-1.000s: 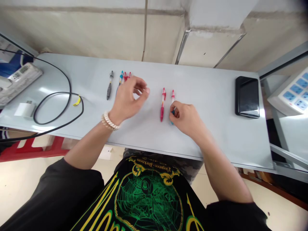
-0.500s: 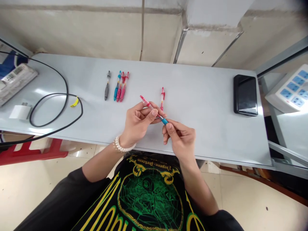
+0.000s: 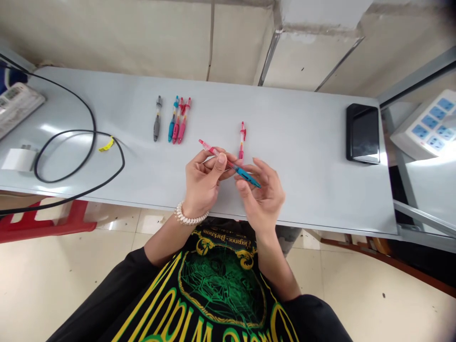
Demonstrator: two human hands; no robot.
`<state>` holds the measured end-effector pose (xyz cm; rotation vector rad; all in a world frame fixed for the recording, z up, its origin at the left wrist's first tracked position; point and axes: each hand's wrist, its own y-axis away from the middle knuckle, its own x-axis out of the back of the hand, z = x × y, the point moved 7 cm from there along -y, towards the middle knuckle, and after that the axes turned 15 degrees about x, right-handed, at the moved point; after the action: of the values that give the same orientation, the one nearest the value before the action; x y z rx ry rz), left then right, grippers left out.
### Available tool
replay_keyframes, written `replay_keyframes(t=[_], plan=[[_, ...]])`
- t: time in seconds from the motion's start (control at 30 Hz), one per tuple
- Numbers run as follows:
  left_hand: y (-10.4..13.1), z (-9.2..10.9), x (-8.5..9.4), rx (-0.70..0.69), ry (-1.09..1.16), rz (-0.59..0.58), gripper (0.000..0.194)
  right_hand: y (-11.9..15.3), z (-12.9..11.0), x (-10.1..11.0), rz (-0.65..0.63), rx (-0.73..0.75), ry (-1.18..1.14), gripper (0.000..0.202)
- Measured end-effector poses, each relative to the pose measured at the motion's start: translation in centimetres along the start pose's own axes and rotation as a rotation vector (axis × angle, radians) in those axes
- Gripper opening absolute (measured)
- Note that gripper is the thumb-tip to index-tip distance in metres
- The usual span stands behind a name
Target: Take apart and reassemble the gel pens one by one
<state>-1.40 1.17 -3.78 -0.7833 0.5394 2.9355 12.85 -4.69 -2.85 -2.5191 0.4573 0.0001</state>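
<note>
Between the thumb and fingers of my left hand (image 3: 203, 180) is a pen (image 3: 248, 177) with a pink upper end and a blue grip section. It slants down to the right, tip toward my right hand (image 3: 264, 199). That hand is open, its fingers spread and curved around the blue end; whether they touch it I cannot tell. Just beyond my hands lies a pink pen (image 3: 242, 137). Farther left are a grey pen (image 3: 157, 121), a blue pen (image 3: 173, 122) and two pink pens (image 3: 176, 124), the last three close side by side.
On the grey table (image 3: 302, 142), a black box-like device (image 3: 362, 135) sits at the right. A looped black cable (image 3: 93, 109), a white plug adapter (image 3: 19, 159) and a white power strip (image 3: 21, 107) occupy the left. Past the right end is a white socket block (image 3: 423, 126).
My right hand has loosened its pinch on the blue grip and its fingers have spread. More of the blue end shows. My left hand still holds the pen.
</note>
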Motion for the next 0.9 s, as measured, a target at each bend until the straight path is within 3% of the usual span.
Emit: replay_keyframes(t=[0.1, 0.2, 0.27, 0.33, 0.47, 0.63, 0.77, 0.9], plan=[[-0.3, 0.8, -0.8, 0.002, -0.019, -0.037, 0.037, -1.1, -0.2, -0.1, -0.024, -0.023, 0.034, 0.014], [-1.0, 2.5, -2.1, -0.045, 0.007, -0.089, 0.033, -3.3, -1.2, -0.4, -0.088, 0.099, 0.051, 0.002], [-1.8, 3.8, -3.2, -0.062, 0.041, -0.126, 0.026, -5.0, -0.9, -0.5, -0.099, 0.039, -0.054, 0.021], [-2.8, 5.0, -4.6, -0.081, 0.052, -0.171, 0.018, -6.9, -0.6, -0.6, -0.132, -0.003, -0.078, 0.020], [-5.2, 6.6, -6.5, -0.139, 0.009, -0.236, 0.019, -11.1, -0.7, -0.6, -0.157, 0.062, -0.038, 0.036], [-7.9, 5.9, -5.3, -0.159, -0.015, -0.220, 0.040, -12.6, 2.6, -2.2, -0.261, -0.100, -0.134, 0.047], [-9.0, 5.1, -2.8, -0.171, -0.002, -0.093, 0.041, -11.4, 5.0, -2.0, -0.276, -0.067, -0.003, 0.037], [-9.5, 4.9, -2.2, -0.117, 0.037, -0.084, 0.040, -11.0, 4.8, -1.3, -0.309, 0.098, 0.140, 0.025]])
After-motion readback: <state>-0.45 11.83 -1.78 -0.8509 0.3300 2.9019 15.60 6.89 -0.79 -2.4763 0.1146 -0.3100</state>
